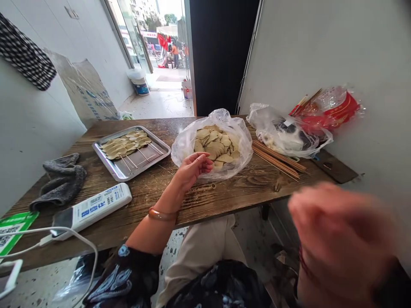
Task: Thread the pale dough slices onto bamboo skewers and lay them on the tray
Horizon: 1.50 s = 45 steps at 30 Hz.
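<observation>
My left hand (195, 168) is over the near rim of a clear plastic bag (181, 147), its fingers curled in and the thumb against them. Whether anything is pinched there I cannot make out. Inside the bag lies a heap of thin, pale yellow-green slices, perhaps potato (213, 143). My right hand (340, 222) is raised close to the camera at the right, off the table's front edge, too smeared by motion to read its fingers. To the left, a metal tray (141, 168) bears several skewered rows of slices (123, 145). Bare wooden skewers (276, 159) lie right of the bag.
On the wooden table (231, 192) are a white payment device with a cable (99, 205), a dark cloth (62, 179) and a green code card (19, 231). Plastic bags of goods (289, 132) sit at the right, by a dark board (335, 167). A doorway opens behind.
</observation>
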Each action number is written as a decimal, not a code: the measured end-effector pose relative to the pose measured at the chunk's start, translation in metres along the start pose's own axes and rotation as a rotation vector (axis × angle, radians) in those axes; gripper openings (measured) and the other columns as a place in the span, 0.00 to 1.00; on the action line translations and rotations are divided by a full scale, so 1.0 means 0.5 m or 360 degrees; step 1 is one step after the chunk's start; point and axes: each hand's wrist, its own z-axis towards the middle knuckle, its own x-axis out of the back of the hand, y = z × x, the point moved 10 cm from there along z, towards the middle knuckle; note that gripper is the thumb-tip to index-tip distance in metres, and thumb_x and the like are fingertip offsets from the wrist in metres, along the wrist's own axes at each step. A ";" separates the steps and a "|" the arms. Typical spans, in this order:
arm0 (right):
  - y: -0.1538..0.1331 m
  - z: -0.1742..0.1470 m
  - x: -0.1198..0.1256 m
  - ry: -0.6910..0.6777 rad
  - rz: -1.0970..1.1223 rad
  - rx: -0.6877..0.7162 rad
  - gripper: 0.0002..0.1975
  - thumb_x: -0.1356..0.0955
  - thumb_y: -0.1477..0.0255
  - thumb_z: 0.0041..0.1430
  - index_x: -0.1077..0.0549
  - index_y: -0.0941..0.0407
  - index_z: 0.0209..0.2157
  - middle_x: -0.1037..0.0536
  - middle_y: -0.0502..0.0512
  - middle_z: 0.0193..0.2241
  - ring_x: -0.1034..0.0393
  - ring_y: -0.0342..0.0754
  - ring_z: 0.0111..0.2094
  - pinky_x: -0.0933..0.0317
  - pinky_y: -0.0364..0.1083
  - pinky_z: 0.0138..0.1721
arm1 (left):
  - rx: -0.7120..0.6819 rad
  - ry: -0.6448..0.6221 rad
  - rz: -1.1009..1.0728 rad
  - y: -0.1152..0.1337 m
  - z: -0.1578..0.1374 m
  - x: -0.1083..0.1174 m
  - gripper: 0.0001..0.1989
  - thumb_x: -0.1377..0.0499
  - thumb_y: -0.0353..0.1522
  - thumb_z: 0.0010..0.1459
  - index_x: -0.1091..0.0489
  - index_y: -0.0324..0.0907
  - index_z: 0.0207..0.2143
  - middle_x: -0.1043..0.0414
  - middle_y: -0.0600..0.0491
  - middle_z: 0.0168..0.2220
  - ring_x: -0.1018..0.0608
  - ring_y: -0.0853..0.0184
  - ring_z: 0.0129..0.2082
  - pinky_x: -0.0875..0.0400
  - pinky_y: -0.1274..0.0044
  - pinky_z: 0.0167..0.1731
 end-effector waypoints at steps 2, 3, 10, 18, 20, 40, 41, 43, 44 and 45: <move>0.077 0.057 -0.006 0.0130 -0.0112 -0.0106 0.13 0.39 0.63 0.64 0.29 0.51 0.46 0.24 0.53 0.31 0.29 0.47 0.30 0.35 0.47 0.31 | -0.0006 -0.0001 -0.0014 0.003 -0.001 0.000 0.17 0.34 0.38 0.49 0.28 0.36 0.38 0.24 0.49 0.29 0.23 0.69 0.26 0.29 0.78 0.28; 0.128 0.085 -0.017 0.0078 -0.0258 -0.0192 0.14 0.39 0.64 0.63 0.28 0.54 0.45 0.23 0.54 0.31 0.29 0.47 0.31 0.35 0.47 0.32 | -0.0014 -0.0001 -0.0023 0.004 -0.002 0.001 0.18 0.33 0.38 0.49 0.28 0.36 0.38 0.24 0.50 0.29 0.23 0.69 0.26 0.29 0.78 0.28; 0.386 0.181 -0.023 -0.0246 -0.1318 -0.0440 0.14 0.36 0.73 0.60 0.25 0.59 0.45 0.23 0.62 0.41 0.29 0.52 0.43 0.40 0.47 0.45 | -0.0074 0.0036 -0.0070 0.016 -0.002 0.014 0.18 0.33 0.39 0.49 0.28 0.36 0.38 0.24 0.50 0.29 0.23 0.70 0.26 0.28 0.78 0.28; 0.443 0.203 -0.041 -0.0333 -0.1620 -0.0498 0.12 0.34 0.69 0.61 0.25 0.58 0.44 0.24 0.61 0.40 0.30 0.52 0.44 0.42 0.45 0.43 | -0.0080 0.0053 -0.0093 0.017 -0.002 0.020 0.19 0.33 0.39 0.48 0.29 0.36 0.38 0.25 0.51 0.28 0.23 0.71 0.25 0.29 0.79 0.27; 0.450 0.212 -0.037 -0.0346 -0.1662 -0.0506 0.11 0.34 0.68 0.61 0.25 0.58 0.43 0.24 0.61 0.40 0.30 0.53 0.43 0.42 0.46 0.42 | -0.0081 0.0052 -0.0086 0.016 -0.002 0.021 0.19 0.33 0.39 0.48 0.29 0.36 0.38 0.25 0.51 0.28 0.23 0.71 0.25 0.29 0.79 0.28; 0.364 0.220 0.004 0.0258 -0.0704 -0.0551 0.15 0.41 0.68 0.63 0.30 0.60 0.44 0.25 0.66 0.39 0.30 0.55 0.39 0.39 0.48 0.34 | -0.0060 0.0110 -0.0021 0.006 0.002 0.033 0.21 0.32 0.41 0.46 0.29 0.36 0.39 0.25 0.51 0.28 0.23 0.70 0.26 0.29 0.78 0.29; 0.357 0.216 -0.011 0.0268 -0.0553 -0.0546 0.16 0.42 0.65 0.63 0.30 0.60 0.44 0.25 0.63 0.35 0.30 0.52 0.34 0.39 0.46 0.30 | -0.0065 0.0117 -0.0015 0.006 0.002 0.034 0.21 0.32 0.41 0.46 0.29 0.36 0.39 0.25 0.51 0.28 0.23 0.70 0.26 0.29 0.78 0.29; 0.345 0.194 -0.058 0.0238 -0.0254 -0.0568 0.20 0.43 0.60 0.63 0.29 0.59 0.43 0.27 0.55 0.27 0.33 0.47 0.24 0.42 0.43 0.22 | -0.0078 0.0139 0.0010 0.006 0.004 0.036 0.21 0.32 0.41 0.46 0.29 0.36 0.38 0.25 0.51 0.29 0.24 0.71 0.26 0.29 0.79 0.28; 0.340 0.179 -0.086 0.0208 -0.0118 -0.0581 0.21 0.42 0.58 0.61 0.28 0.59 0.42 0.28 0.52 0.24 0.35 0.44 0.21 0.43 0.42 0.19 | -0.0085 0.0158 0.0038 0.007 0.004 0.038 0.21 0.32 0.41 0.46 0.29 0.36 0.38 0.25 0.51 0.29 0.24 0.71 0.26 0.29 0.79 0.28; 0.335 0.161 -0.114 0.0180 0.0004 -0.0594 0.22 0.41 0.56 0.60 0.28 0.59 0.40 0.30 0.50 0.21 0.37 0.43 0.19 0.45 0.40 0.18 | -0.0093 0.0182 0.0083 0.008 0.005 0.040 0.22 0.32 0.42 0.45 0.29 0.36 0.38 0.25 0.51 0.28 0.24 0.71 0.25 0.29 0.79 0.28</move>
